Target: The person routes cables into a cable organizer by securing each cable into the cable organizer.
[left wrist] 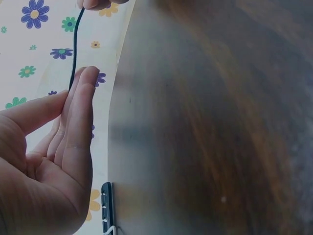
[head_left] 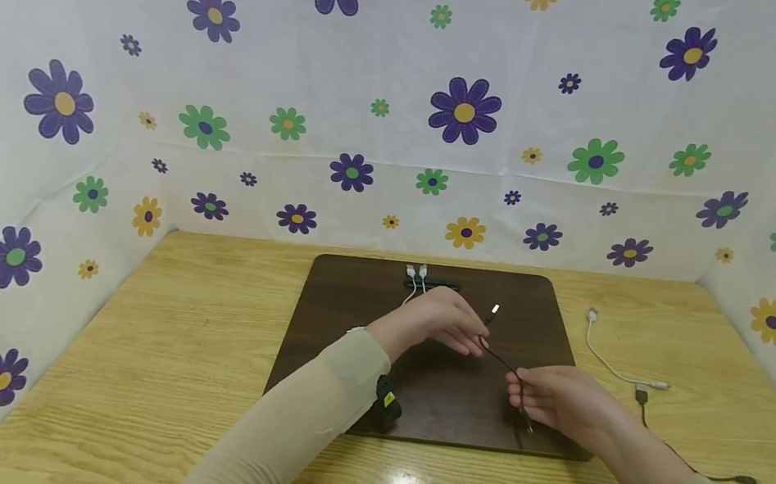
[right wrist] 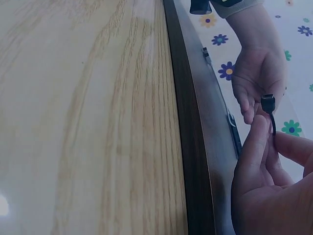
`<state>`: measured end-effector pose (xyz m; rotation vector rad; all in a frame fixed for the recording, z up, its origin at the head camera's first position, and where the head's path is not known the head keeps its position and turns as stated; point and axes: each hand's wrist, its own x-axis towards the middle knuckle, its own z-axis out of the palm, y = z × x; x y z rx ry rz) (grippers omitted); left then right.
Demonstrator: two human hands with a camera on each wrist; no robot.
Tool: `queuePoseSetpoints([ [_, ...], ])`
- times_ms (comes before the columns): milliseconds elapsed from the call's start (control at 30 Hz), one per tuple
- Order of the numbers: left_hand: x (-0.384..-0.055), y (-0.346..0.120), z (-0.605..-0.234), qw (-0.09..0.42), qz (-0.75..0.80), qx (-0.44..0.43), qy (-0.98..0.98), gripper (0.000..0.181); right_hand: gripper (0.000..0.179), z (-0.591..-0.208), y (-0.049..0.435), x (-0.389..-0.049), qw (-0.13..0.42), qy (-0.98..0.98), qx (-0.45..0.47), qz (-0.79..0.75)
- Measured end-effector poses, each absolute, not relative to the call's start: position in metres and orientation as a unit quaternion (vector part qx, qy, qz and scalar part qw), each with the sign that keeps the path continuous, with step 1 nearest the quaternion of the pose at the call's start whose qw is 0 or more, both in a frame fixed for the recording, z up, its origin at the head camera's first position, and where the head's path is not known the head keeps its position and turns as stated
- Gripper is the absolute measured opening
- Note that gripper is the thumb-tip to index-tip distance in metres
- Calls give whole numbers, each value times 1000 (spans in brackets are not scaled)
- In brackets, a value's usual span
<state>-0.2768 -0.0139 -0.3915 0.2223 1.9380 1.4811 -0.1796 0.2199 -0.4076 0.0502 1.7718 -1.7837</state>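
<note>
The left hand point(head_left: 438, 320) is pinching a black cable point(head_left: 501, 361) between thumb and fingertips, and the right hand point(head_left: 556, 394) is pinching the same cable further along, close to one end. Between the two hands the cable is hanging above the right half of a dark board point(head_left: 338, 334). Its metal-tipped plug point(head_left: 494, 311) is sticking out past the left fingertips, towards the board's far edge; at the other end, a small black connector point(right wrist: 268, 103) is jutting out just beyond the right fingers.

Near the board's far edge a notched black holder point(head_left: 452, 286) is lying, partly behind the left hand; two white plugs point(head_left: 411, 271) are resting at it, with thin white leads point(head_left: 414, 289) running towards the hand. The board is lying on a wooden table point(head_left: 199, 315). Right of the board, a white cable point(head_left: 605, 363) is stretching across the wood, and a second black cable point(head_left: 675, 450) is trailing from beside its nearer end. Behind, a flowered cloth point(head_left: 386, 43) is hanging.
</note>
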Motion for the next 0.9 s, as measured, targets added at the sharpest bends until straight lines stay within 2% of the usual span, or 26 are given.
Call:
queuePoseSetpoints([
  [900,-286,-33,-394,289,573,49,765,23,21,-407,196,-200,297,661,16,-689],
])
